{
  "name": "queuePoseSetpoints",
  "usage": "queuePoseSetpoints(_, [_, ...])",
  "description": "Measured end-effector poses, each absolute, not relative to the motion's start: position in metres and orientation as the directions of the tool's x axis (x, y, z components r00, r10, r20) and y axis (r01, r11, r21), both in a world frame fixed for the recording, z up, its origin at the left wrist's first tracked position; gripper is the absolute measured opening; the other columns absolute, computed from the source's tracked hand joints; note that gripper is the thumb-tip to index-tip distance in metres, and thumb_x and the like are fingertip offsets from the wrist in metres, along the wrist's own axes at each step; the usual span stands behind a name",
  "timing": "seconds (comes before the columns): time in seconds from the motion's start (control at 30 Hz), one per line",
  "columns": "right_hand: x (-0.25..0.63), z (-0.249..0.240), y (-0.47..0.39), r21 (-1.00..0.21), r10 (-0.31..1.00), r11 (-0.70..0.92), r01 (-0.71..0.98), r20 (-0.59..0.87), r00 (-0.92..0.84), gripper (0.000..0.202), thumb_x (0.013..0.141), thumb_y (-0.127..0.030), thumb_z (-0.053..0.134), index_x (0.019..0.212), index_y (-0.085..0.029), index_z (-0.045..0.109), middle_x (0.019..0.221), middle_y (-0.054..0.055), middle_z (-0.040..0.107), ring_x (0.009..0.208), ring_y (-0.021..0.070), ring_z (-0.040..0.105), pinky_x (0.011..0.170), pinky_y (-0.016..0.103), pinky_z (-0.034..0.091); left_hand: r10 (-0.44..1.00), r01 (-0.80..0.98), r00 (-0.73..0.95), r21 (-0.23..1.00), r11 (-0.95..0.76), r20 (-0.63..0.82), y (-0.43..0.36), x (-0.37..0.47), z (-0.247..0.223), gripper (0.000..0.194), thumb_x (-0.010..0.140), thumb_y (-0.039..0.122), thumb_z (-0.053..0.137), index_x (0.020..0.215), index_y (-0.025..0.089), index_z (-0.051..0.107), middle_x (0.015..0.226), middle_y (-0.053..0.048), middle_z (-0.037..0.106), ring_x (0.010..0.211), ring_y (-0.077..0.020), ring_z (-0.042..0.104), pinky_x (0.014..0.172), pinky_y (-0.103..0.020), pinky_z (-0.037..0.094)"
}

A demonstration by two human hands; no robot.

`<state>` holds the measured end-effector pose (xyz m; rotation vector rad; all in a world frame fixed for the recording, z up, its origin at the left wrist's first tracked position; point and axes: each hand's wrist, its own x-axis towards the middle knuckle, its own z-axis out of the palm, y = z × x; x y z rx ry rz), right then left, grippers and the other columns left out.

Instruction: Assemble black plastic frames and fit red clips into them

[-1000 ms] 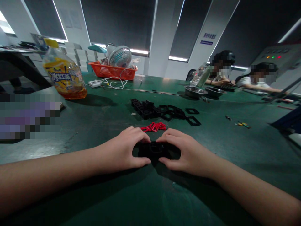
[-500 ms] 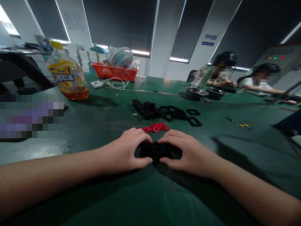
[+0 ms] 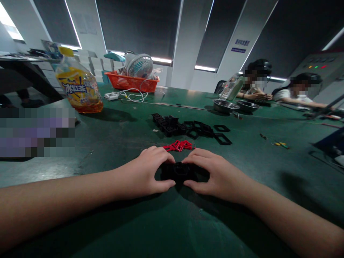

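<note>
Between my two hands a small black part [image 3: 180, 172] rests low over the green table [image 3: 150, 222]. My left hand [image 3: 153, 170] grips its left side, thumb in front and fingers behind. From the right, my right hand [image 3: 208, 173] holds the same part in a matching curl. Shadow hides the part's exact outline. Just beyond my fingertips lies a small pile of red frame pieces [image 3: 178, 145]. Farther back are a cluster of black block-like pieces [image 3: 168, 124] and several flat black frames [image 3: 222, 138].
A tea bottle [image 3: 79, 89] stands at the left behind a pixelated flat object [image 3: 34, 132]. An orange basket [image 3: 131, 81] holds a fan, with a white cable [image 3: 135, 96] in front. Metal bowls [image 3: 225, 106] stand back right. Two people [image 3: 255, 82] sit beyond. Small coloured bits [image 3: 281, 144] lie right.
Both hands keep their grip on the black part. The whole view has shifted very slightly, and the shadow on the table at the right has changed shape.
</note>
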<state>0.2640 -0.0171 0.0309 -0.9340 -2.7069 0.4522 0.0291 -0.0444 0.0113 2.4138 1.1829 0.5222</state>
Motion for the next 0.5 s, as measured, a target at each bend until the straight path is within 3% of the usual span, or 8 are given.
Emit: queuePoseSetpoints(0.5, [0.2630,0.0316,-0.0173,-0.356,0.633,0.750,0.558,0.137,-0.762,0.028,0.079,-0.028,0.072,0.105,-0.016,0.069,0.098,0.007,0.066,0.092,0.0213,0.060,0.080,0.034,0.049,0.801,0.657,0.574,0.490,-0.573,0.169,-0.0438,0.0293,0.0111,0.030,0.082,0.029,0.069,0.108,0.019,0.058,0.110,-0.008,0.062,0.107,-0.0266,0.053,0.095,-0.043,0.044])
